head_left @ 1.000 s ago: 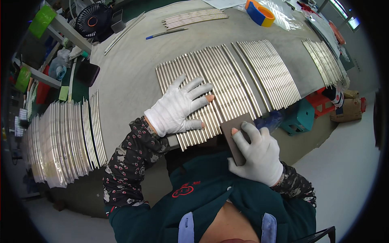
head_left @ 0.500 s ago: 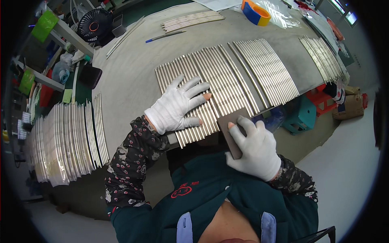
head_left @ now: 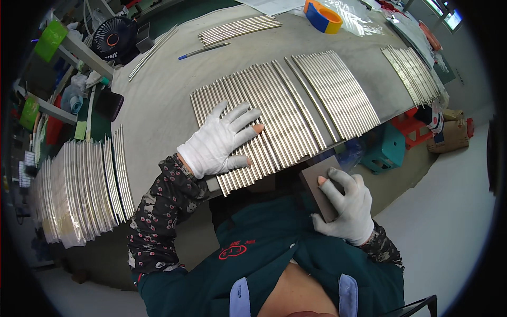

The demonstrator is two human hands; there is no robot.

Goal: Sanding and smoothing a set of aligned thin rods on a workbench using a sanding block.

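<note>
a: what's the left hand (head_left: 214, 145) doing?
b: it's spread wide in its white glove, palm down on the metal rods (head_left: 285, 108), fingers splayed, grasping nothing.

a: and the right hand (head_left: 348, 208)?
b: closed partway around a brown-grey block (head_left: 312, 175). the fingers bend over its upper face, the thumb sits toward its near end.

a: where is that block?
b: just off the near edge of the table (head_left: 158, 100), in front of the body, apart from the rod ends.

a: which way does it point?
b: its long axis runs from the table edge back toward the person, the near end slanting a little to the right.

a: the rods?
b: they lie side by side on the table, long axes running from the far side toward the person, near ends also leaning right.

a: how many of each?
b: one block, one pen (head_left: 204, 50), one blue-and-orange ring (head_left: 319, 21), one fan (head_left: 113, 38). the rods under the left hand are packed too tightly to count surely. to their right one rod lies alone, then another close-set group.
</note>
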